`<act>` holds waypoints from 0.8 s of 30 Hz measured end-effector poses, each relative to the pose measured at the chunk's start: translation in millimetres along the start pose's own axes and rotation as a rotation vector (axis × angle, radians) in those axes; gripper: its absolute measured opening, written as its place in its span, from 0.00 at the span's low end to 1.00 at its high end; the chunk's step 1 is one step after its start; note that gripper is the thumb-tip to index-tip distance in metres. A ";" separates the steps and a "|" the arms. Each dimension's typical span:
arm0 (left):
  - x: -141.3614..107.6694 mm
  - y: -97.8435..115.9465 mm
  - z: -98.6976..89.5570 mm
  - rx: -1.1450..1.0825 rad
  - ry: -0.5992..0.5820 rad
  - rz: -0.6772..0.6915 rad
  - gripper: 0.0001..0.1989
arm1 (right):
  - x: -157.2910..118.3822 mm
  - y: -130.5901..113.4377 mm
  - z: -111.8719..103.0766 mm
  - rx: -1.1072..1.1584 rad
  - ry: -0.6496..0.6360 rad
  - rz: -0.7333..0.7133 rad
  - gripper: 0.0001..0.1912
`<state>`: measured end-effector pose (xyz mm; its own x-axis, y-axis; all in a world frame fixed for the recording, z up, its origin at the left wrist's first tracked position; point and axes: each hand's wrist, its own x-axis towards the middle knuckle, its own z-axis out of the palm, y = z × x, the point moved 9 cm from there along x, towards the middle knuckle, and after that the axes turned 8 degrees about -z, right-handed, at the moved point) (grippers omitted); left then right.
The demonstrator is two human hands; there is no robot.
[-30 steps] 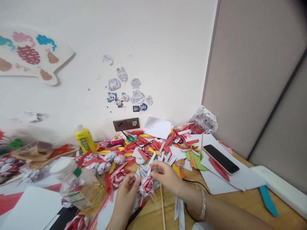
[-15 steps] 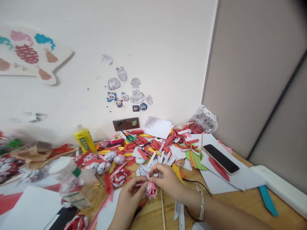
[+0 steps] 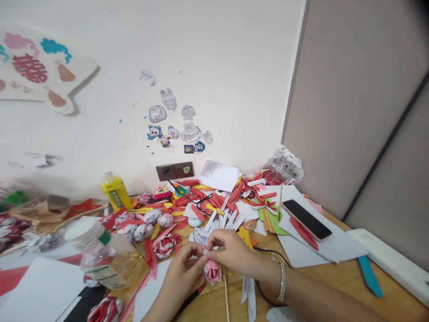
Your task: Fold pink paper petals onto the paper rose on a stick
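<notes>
Between my two hands is a pink and white folded paper flower (image 3: 213, 271), low in the middle of the view. My left hand (image 3: 188, 264) pinches its left upper side with thumb and forefinger. Opposite it, my right hand (image 3: 228, 251) pinches the flower's top, the fingertips of both hands nearly meeting. A bracelet circles the right wrist. Below the flower a thin wooden stick (image 3: 227, 297) points toward me; whether it joins the flower is hidden. White folded paper strips (image 3: 201, 235) lie just behind the hands.
Red, white and yellow paper pieces (image 3: 197, 201) cover the table's back. To the left stand a clear plastic jar (image 3: 103, 259) and a yellow bottle (image 3: 115, 191), with finished paper roses (image 3: 165, 246) nearby. A phone (image 3: 306, 219) rests on white sheets at right, beside a white bar (image 3: 392, 264).
The view has shifted slightly, so the wall and table items sit a little further left and up. Both hands keep their pinch on the flower, with only small finger movement.
</notes>
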<state>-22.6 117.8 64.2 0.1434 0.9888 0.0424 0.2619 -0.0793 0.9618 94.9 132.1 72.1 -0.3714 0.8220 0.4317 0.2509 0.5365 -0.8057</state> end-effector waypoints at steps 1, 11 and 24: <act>-0.2 1.6 0.5 0.009 -0.018 -0.001 0.07 | -1.3 2.1 2.4 0.005 -0.006 0.011 0.07; -3.7 -4.4 11.2 0.114 -0.146 -0.046 0.14 | -2.6 3.1 12.5 0.022 -0.184 0.000 0.07; -9.4 2.7 14.1 0.278 -0.046 0.049 0.12 | 2.5 -10.2 5.1 -0.110 -0.230 -0.123 0.10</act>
<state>-9.8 106.5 62.6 0.2037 0.9766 0.0686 0.5045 -0.1648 0.8475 86.9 127.7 79.4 -0.5948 0.6915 0.4100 0.2824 0.6572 -0.6988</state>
